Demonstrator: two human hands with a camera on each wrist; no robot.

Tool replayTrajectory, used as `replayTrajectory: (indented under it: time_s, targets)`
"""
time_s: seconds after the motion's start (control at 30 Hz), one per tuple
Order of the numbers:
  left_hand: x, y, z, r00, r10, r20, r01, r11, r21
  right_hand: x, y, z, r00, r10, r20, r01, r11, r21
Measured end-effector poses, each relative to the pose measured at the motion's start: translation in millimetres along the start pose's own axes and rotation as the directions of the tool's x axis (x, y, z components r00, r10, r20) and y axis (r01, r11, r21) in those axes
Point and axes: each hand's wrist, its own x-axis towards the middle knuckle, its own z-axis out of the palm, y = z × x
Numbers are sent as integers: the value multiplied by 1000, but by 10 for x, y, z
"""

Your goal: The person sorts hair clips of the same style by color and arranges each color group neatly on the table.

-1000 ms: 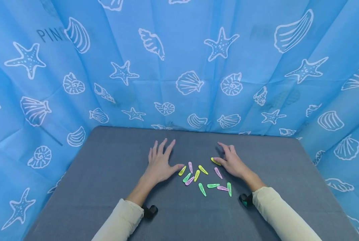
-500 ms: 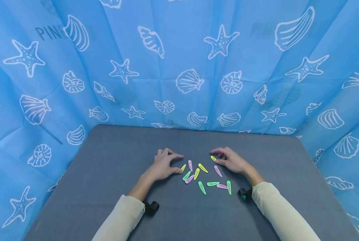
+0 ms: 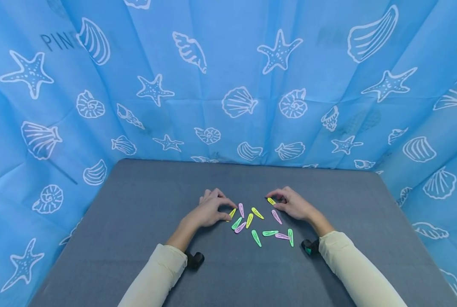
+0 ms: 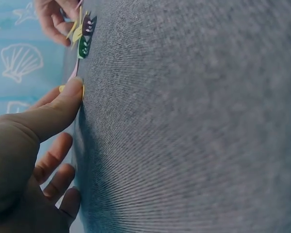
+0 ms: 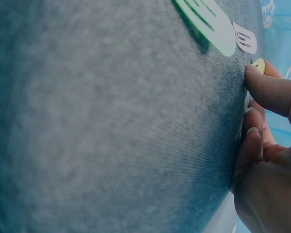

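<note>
Snap hair clips in yellow, pink and green lie scattered on the grey table. My left hand [image 3: 210,209] pinches a yellow hair clip [image 3: 232,213] at the left of the group, between thumb and index finger. In the left wrist view the thumb covers most of that clip [image 4: 62,89]. At the group's far right side my right hand [image 3: 294,205] holds another yellow hair clip [image 3: 271,201] by thumb and index finger. Its tip [image 5: 259,64] shows past the thumb in the right wrist view. A pink clip [image 3: 276,216] lies just below the right hand's fingers.
Between the hands lie a pink clip [image 3: 241,210] and two yellow clips, one [image 3: 257,212] farther back. Nearer the front, a pink clip [image 3: 282,236] touches an upright green one [image 3: 290,237]. A blue shell-print curtain [image 3: 240,102] hangs behind the table [image 3: 109,238].
My left hand's spread fingers have drawn in, and its index finger has come down to the yellow clip. The right index finger has bent in to its clip. Other clips lie unchanged.
</note>
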Motion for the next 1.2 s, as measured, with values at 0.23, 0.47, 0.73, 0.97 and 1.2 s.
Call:
replayTrajectory:
  time_s: [0.23, 0.47, 0.73, 0.97, 1.2]
  targets:
    - [21, 0, 36, 998, 37, -42, -39, 998, -51, 2, -7, -14, 1000, 15, 7, -15, 1000, 7]
    - [38, -40, 2, 993, 8, -118, -28, 985, -169, 12, -4, 1, 1000, 12, -1, -12, 1000, 11]
    - [98, -257, -218, 985, -50, -167, 8, 970, -244, -1, -18, -6, 1000, 9, -5, -9, 1000, 9]
    - [239, -625, -407, 954, -143, -265, 67, 959, -276, 2, -21, 6, 1000, 5, -11, -5, 1000, 19]
    - [401, -833, -534, 921, -219, -322, 105, 936, -336, -9, -35, -22, 1000, 10, -9, -10, 1000, 24]
